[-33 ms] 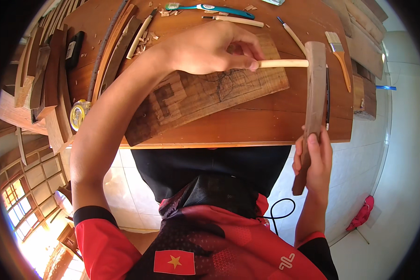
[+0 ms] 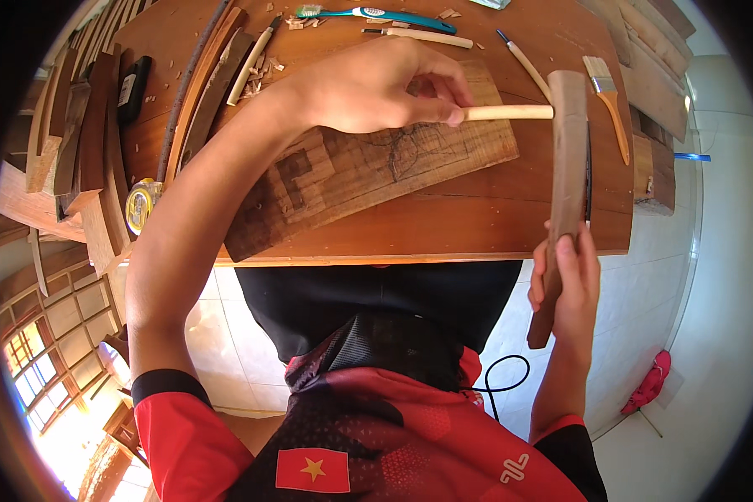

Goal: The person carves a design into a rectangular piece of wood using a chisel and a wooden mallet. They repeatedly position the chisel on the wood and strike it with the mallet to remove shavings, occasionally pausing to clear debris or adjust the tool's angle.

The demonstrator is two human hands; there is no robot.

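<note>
We are looking steeply down from the wearer's head through the left of two wide fisheye cameras, facing over the red-and-black shirt [image 2: 376, 418] at the lower middle toward the counter [image 2: 477, 213] at the upper middle. We are viewing the left fingers [image 2: 437, 110] and right fingers [image 2: 568, 259] from nearby, straight edges bending toward the frame's rim.

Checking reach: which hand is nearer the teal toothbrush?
Left. The left hand is just on the near side of the toothbrush; the right hand is much farther, gripping the wooden bar lower down.
</note>
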